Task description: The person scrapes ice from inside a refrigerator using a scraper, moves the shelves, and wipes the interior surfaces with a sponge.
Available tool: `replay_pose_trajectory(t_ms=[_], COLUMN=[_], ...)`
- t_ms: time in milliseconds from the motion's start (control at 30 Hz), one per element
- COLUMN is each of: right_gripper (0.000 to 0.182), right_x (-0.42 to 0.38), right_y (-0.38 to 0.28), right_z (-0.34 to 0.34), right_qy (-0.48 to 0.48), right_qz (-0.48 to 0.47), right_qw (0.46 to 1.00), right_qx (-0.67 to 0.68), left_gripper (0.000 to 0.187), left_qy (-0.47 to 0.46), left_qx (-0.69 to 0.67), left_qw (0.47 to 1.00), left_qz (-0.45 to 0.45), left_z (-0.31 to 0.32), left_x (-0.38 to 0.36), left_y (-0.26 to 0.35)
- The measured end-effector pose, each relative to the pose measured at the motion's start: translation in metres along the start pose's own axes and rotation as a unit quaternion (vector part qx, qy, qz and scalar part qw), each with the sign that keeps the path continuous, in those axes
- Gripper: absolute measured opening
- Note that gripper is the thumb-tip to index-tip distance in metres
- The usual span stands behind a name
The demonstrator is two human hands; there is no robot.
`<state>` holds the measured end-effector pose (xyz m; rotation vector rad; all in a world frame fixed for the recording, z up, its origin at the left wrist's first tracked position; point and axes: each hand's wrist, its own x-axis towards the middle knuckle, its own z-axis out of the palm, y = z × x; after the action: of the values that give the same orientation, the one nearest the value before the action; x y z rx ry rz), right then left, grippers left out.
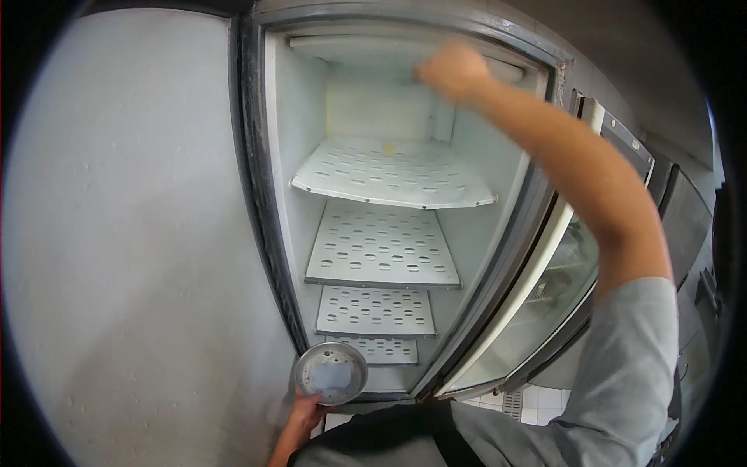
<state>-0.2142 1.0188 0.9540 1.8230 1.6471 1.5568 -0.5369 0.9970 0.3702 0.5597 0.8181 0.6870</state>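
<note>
My left hand (305, 411) grips the rim of a round metal bowl (359, 383) low in front of the cabinet. Cloudy, whitish liquid with some bubbles shows inside the bowl. High up, my right hand (459, 71) reaches into the top of an upright refrigerator (299, 109), near its ceiling panel. Motion blurs that hand; its fingers look curled closed, and whatever is in them cannot be made out. Below it sits the top white slotted shelf (397, 175), bowed along its front edge, with a small yellow spot towards the back.
Lower slotted shelves (381, 245) are stacked beneath the top one. A large, light grey door (140, 218) stands open on the left. To the right is another cabinet with a glass door (537, 303). A floor drain grate (512, 405) lies among white tiles.
</note>
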Motion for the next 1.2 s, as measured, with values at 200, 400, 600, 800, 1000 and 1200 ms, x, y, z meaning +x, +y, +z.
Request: replay_pose_trajectory(t_ms=[200,400,600,800,1000,1200], right_gripper=[0.018,0.021,0.016,0.017,0.025,0.03], right_x=[0.019,0.044,0.049,0.039,-0.02,-0.039], right_y=[-0.034,-0.024,-0.017,-0.049,-0.113,-0.099], right_z=[0.001,-0.028,-0.046,-0.009,0.059,0.054], right_qy=[0.131,0.12,0.066,-0.036,-0.139,-0.096], right_qz=[0.05,0.07,0.001,-0.115,0.029,0.06], right_qw=[0.989,0.99,0.996,0.993,0.974,0.923], right_qx=[0.049,-0.033,-0.055,0.011,0.178,0.368], left_gripper=[0.081,0.082,0.074,0.075,0.077,0.072], left_qy=[-0.005,0.01,0.011,0.005,0.01,0.045], left_qx=[-0.009,-0.009,0.002,0.007,-0.013,-0.002], left_qw=[1.0,1.0,1.0,1.0,1.0,0.998], left_qz=[0.013,0.02,0.018,0.014,0.026,0.048], left_z=[-0.017,-0.005,0.003,0.011,0.007,0.025], left_x=[0.01,-0.001,-0.004,-0.017,-0.012,-0.037], left_y=[-0.009,-0.001,0.0,0.005,-0.001,0.006])
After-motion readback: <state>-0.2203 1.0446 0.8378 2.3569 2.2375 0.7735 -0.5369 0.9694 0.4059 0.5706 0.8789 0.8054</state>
